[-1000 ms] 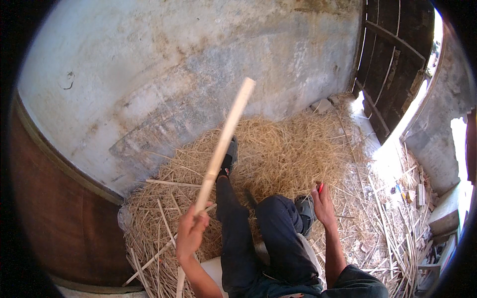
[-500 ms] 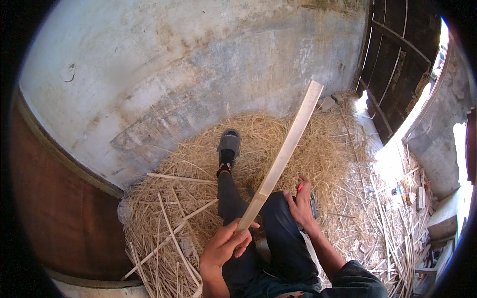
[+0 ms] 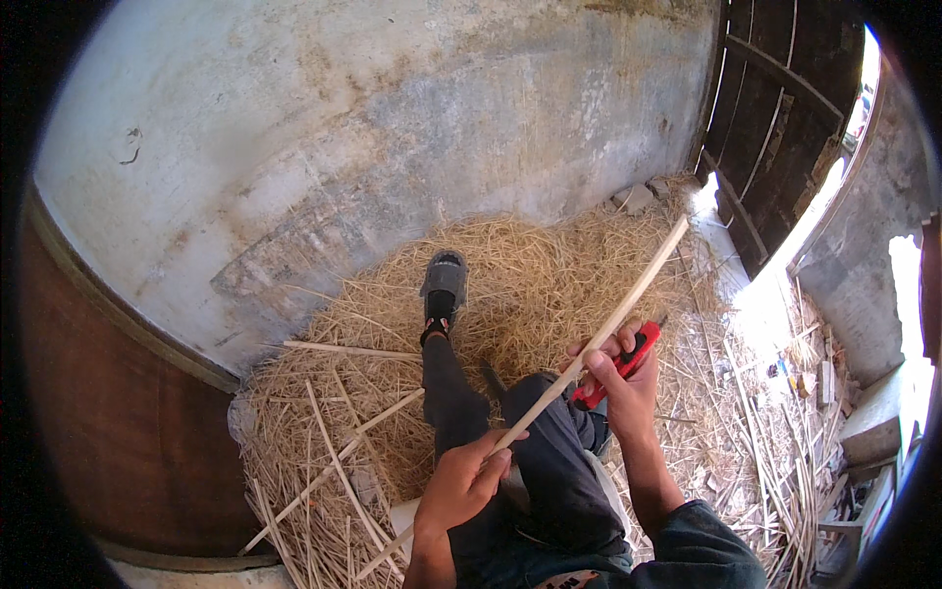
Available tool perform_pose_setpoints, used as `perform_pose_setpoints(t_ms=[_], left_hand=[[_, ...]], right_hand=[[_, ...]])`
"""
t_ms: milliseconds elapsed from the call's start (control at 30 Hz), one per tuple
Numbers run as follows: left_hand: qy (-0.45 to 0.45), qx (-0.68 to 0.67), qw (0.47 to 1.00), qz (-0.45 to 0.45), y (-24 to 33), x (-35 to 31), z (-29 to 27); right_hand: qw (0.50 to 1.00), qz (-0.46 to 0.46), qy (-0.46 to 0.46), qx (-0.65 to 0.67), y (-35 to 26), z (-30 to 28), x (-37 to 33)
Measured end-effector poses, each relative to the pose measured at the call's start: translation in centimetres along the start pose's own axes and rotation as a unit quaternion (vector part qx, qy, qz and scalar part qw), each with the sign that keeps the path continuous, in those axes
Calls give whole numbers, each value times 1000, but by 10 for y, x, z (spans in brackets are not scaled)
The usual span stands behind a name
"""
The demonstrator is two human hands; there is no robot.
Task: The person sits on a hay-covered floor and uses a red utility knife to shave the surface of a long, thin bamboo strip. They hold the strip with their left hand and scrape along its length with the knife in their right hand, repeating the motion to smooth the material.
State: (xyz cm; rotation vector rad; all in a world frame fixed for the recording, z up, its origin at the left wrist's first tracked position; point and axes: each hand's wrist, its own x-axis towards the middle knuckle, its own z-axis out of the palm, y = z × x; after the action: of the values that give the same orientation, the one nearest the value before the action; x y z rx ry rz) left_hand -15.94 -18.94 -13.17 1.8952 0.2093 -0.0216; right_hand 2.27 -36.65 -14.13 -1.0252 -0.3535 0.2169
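Note:
My left hand [image 3: 461, 488], low in the middle, is closed round the lower part of a pale bamboo strip [image 3: 640, 275]. The strip slants up and away to the right over my knees, showing its narrow edge. In my right hand [image 3: 633, 401] is a red-handled utility knife [image 3: 643, 346], its dark tip pointing up and right. Fingers and thumb of this hand also touch the strip near its middle. Part of the knife handle is hidden by my thumb. Whether its blade meets the strip I cannot tell.
Straw-like shavings [image 3: 530, 255] cover the floor. Loose strips [image 3: 339, 461] lie at the left, and more strips [image 3: 775, 461] at the right. My sandalled foot [image 3: 444, 280] rests ahead, near a stained wall [image 3: 392, 128]. A dark plank door [image 3: 775, 118] stands at the far right.
My right hand has come up from beside my right knee to the strip, bringing the red knife. The strip has turned from broad face to edge and tilted further right.

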Motion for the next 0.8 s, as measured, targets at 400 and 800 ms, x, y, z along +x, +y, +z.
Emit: perform_pose_setpoints(t_ms=[400,800], left_hand=[[-48,-97,994,0,-16,10,-4],[124,102,987,-31,24,1,8]], right_hand=[[986,-81,24,-142,3,9,3],[872,-134,-153,-446,-19,-20,-22]])
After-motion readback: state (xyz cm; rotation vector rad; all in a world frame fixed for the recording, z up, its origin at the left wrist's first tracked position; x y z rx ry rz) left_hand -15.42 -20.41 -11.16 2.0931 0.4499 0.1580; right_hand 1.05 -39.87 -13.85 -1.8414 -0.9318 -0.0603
